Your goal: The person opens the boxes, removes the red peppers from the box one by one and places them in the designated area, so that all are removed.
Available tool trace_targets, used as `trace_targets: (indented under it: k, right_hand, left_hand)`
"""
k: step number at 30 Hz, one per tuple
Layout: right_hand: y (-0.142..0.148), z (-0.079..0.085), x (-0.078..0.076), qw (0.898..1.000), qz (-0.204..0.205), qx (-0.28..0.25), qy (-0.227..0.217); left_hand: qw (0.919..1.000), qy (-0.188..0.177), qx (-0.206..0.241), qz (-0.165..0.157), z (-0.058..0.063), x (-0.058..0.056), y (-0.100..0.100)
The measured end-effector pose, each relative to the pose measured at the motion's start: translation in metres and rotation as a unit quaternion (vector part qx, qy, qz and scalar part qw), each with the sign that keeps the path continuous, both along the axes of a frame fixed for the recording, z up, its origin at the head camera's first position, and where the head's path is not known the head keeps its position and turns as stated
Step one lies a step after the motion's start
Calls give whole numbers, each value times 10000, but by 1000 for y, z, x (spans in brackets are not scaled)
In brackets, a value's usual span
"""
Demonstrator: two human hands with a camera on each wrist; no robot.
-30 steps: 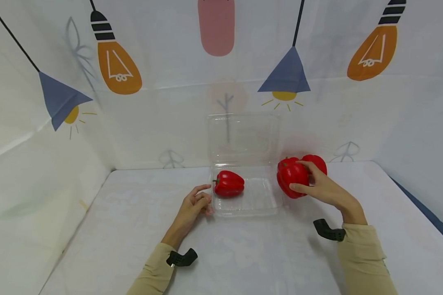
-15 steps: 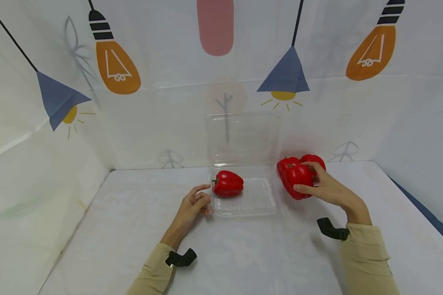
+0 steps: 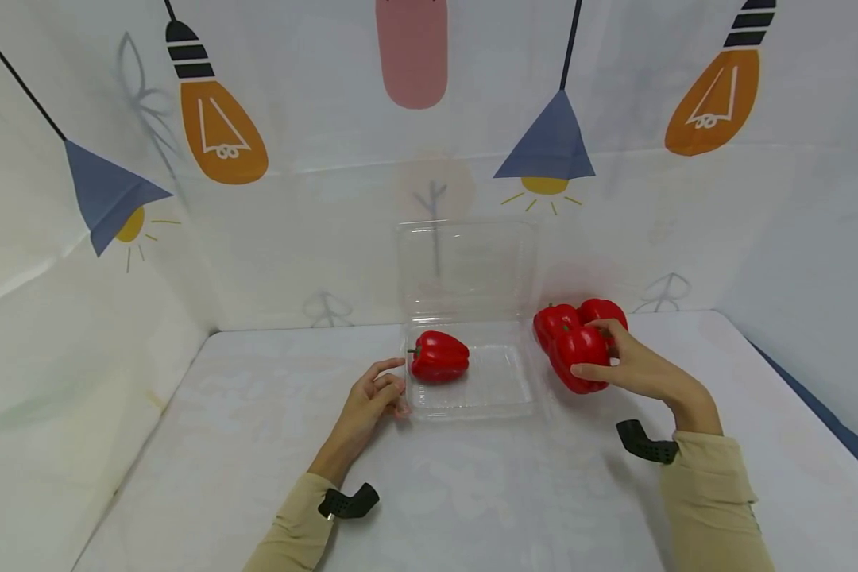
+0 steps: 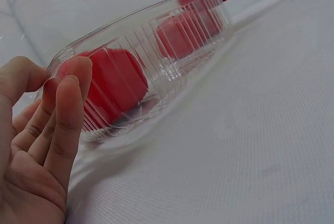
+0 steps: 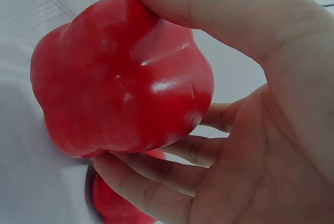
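My right hand [image 3: 632, 361] grips a red bell pepper [image 3: 579, 361], thumb on the near side and fingers round the far side. In the right wrist view its lobed bottom faces the camera. Two more red bell peppers [image 3: 554, 320] stand just behind it, partly covered. My left hand [image 3: 372, 401] holds the left edge of a clear plastic clamshell container [image 3: 500, 377]; its bent fingers meet the rim and outer wall in the left wrist view. Another red bell pepper [image 3: 439, 357] lies on its side in the container's left half, stem pointing left.
The container's clear lid [image 3: 468, 266] stands raised at the back, close to the patterned cloth wall [image 3: 314, 230]. A white cloth covers the table [image 3: 457, 492]. Black wrist devices [image 3: 349, 502] sit at both cuffs.
The right hand has moved the gripped bell pepper slightly right and nearer to me, uncovering more of the pepper behind. The left hand stays at the container's edge.
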State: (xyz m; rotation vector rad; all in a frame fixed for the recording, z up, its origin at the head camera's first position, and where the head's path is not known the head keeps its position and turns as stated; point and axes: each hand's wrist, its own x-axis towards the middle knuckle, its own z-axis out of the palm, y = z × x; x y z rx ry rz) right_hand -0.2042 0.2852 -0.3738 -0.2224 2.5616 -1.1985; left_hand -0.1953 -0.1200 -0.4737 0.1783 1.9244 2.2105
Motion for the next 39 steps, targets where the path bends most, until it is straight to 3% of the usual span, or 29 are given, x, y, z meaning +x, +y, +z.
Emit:
trace_targets:
  k: [25,39]
  right_hand:
    - [8,-5,0,9968,90,560,-565]
    - [12,-17,-6,9962,80,685,-535]
  left_hand:
    - [10000,10,19,7,-1,0,0]
    - [10000,34,29,-63,-2,-1,0]
